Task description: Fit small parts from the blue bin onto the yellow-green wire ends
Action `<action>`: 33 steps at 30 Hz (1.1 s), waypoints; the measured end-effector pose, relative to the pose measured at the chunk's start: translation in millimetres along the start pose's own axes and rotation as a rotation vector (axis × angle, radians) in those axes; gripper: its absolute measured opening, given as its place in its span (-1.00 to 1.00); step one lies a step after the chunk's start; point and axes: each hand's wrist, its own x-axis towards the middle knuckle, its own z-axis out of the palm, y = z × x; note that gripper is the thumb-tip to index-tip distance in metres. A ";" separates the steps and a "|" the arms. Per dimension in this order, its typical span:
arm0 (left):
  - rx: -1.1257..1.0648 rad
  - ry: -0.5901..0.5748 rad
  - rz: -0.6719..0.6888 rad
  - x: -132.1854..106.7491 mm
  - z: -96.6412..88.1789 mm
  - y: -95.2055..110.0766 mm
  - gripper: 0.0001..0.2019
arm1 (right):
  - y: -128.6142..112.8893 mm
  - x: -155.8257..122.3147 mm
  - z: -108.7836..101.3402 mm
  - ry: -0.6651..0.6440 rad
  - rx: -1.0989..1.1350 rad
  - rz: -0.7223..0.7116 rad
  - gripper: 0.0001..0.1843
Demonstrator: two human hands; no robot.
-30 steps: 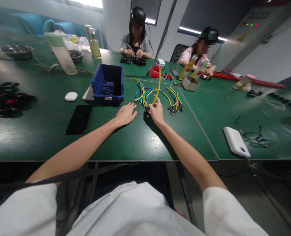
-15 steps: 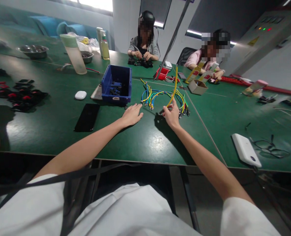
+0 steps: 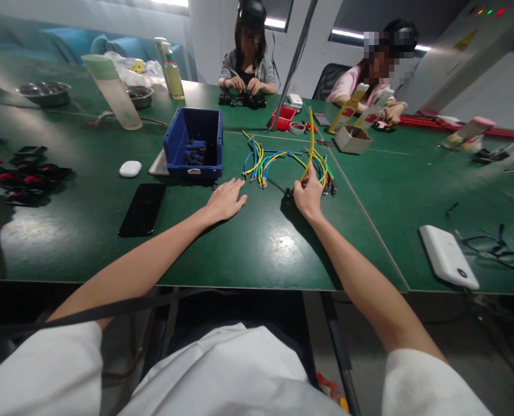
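My right hand [image 3: 309, 195] pinches the lower end of a yellow wire [image 3: 311, 138] that stands up from the green table [image 3: 87, 231]. It sits by the right bundle of coloured wires [image 3: 324, 167]. My left hand [image 3: 225, 199] lies flat and open on the table, fingers spread, just in front of the left bundle of blue, yellow and green wires [image 3: 261, 162]. A blue bin [image 3: 193, 141] holding dark parts stands to the left of the wires.
A black phone [image 3: 141, 209] and a white earbud case [image 3: 130, 169] lie left of my left hand. Black and red parts [image 3: 22, 179] sit far left. A white power bank [image 3: 447, 256] and glasses [image 3: 497, 248] lie right. Two people work across the table beside a cardboard box [image 3: 352, 138].
My right hand carried the yellow wire to the right, from the left bundle over to the right bundle. My left hand stayed flat on the table.
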 end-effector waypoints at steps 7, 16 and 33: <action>0.042 -0.001 0.023 0.0 0.5 -1.0 -0.45 | 7.2 3.1 -0.4 -0.031 -0.104 0.020 -0.30; 0.053 -0.007 0.025 -0.1 0.1 -0.5 -0.47 | 16.9 9.4 -0.3 -0.075 -0.200 0.098 -0.36; 0.060 0.000 0.028 0.5 3.3 -3.1 -0.47 | 21.9 12.4 -0.7 -0.118 -0.212 0.132 -0.43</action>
